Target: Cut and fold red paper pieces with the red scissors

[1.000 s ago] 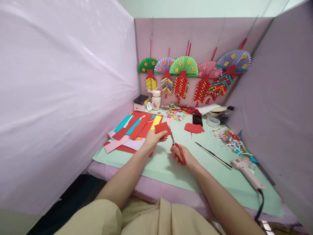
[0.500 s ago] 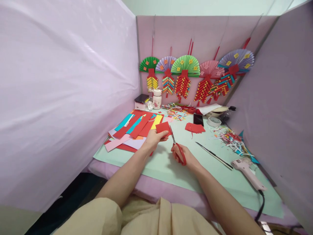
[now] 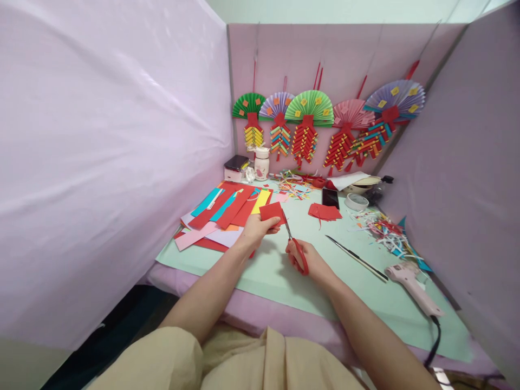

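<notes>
Between thumb and fingers, my left hand (image 3: 260, 229) pinches a small red paper piece (image 3: 271, 212) above the table. My right hand (image 3: 303, 254) is closed round the red handles of a pair of scissors (image 3: 301, 257). Their blades point up and away, against the right edge of the red paper. Beyond my right hand lies a stack of red paper pieces (image 3: 326, 212) with a thin red strip on it. Left of my left hand, red strips (image 3: 233, 208) and blue, yellow and pink paper (image 3: 196, 236) overlap in a spread pile.
A black-and-white stick-like tool (image 3: 356, 257) and a pink glue gun (image 3: 413, 287) with a cord lie at right. Paper scraps (image 3: 384, 233), a tape roll (image 3: 356, 202) and a phone (image 3: 330, 199) sit farther back. Paper fan ornaments (image 3: 309, 108) hang on the back wall behind a white bottle (image 3: 261, 163).
The scissor blades look a little closer together along the red paper's edge. Both hands keep nearly the same place; the whole view has shifted very slightly.
</notes>
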Demonstrator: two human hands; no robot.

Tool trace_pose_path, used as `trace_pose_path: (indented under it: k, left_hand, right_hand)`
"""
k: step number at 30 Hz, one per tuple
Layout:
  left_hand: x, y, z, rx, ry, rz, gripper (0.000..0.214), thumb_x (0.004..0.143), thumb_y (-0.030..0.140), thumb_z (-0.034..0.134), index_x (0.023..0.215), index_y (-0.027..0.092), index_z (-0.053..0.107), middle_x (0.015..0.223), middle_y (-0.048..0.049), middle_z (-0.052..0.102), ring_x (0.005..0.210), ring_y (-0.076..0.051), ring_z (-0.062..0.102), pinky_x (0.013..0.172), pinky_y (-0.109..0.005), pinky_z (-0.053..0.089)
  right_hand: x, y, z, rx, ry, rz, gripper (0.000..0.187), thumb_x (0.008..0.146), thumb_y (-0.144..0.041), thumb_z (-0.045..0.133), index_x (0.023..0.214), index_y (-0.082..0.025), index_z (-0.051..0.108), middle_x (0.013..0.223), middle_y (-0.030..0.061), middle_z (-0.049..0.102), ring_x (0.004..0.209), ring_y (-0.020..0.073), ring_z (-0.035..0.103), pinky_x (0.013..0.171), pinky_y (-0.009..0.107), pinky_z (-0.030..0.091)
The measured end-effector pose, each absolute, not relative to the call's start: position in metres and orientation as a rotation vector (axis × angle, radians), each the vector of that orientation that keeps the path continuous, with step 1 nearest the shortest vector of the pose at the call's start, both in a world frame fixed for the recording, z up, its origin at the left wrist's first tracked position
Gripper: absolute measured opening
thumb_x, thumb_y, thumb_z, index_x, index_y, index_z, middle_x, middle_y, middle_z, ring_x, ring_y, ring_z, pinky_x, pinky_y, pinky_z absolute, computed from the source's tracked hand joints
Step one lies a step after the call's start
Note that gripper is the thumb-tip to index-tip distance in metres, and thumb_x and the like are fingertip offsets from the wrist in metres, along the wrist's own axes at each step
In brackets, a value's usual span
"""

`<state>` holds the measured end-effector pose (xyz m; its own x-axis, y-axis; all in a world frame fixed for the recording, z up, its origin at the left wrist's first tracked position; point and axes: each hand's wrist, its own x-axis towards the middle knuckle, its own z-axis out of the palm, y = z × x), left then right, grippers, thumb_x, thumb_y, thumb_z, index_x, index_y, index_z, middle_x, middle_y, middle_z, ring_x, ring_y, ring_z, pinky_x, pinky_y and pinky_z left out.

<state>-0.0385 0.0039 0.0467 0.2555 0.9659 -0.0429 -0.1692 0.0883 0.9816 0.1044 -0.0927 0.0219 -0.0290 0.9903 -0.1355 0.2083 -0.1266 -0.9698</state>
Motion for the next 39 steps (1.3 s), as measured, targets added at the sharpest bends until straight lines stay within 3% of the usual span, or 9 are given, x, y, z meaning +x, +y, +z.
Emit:
trace_pose_path:
  k: [22,32,39]
  left_hand:
    - [-0.037,0.005,0.045,1.079,0.933,1.033,0.019,0.065,0.022,0.079,0.066,0.009,0.065,0.061,-0.0047,0.066,0.057,-0.012,0.063,0.062,-0.025,0.056]
    - [-0.035,-0.002,0.048,1.124,0.781,1.044,0.032,0.060,0.035,0.081,0.074,0.009,0.067,0.066,-0.0050,0.067,0.060,-0.012,0.061,0.064,-0.026,0.054]
    - [-0.034,-0.006,0.047,1.227,0.755,1.013,0.038,0.061,0.038,0.080,0.084,0.010,0.069,0.075,-0.0064,0.069,0.062,-0.013,0.061,0.062,-0.026,0.052]
  right_hand:
    - [0.099,-0.091,0.016,-1.504,-1.281,1.168,0.049,0.079,-0.068,0.048,0.066,-0.021,0.043,0.049,-0.0020,0.050,0.041,0.0120,0.043,0.040,0.025,0.032]
    - [0.108,-0.083,0.016,-1.229,-0.976,1.378,0.058,0.078,-0.075,0.042,0.083,-0.018,0.052,0.069,0.0032,0.059,0.045,0.0096,0.044,0.045,0.024,0.035]
    - [0.111,-0.080,0.022,-1.189,-0.994,1.112,0.044,0.079,-0.064,0.054,0.079,-0.020,0.051,0.071,0.0023,0.058,0.052,0.0114,0.044,0.051,0.026,0.036]
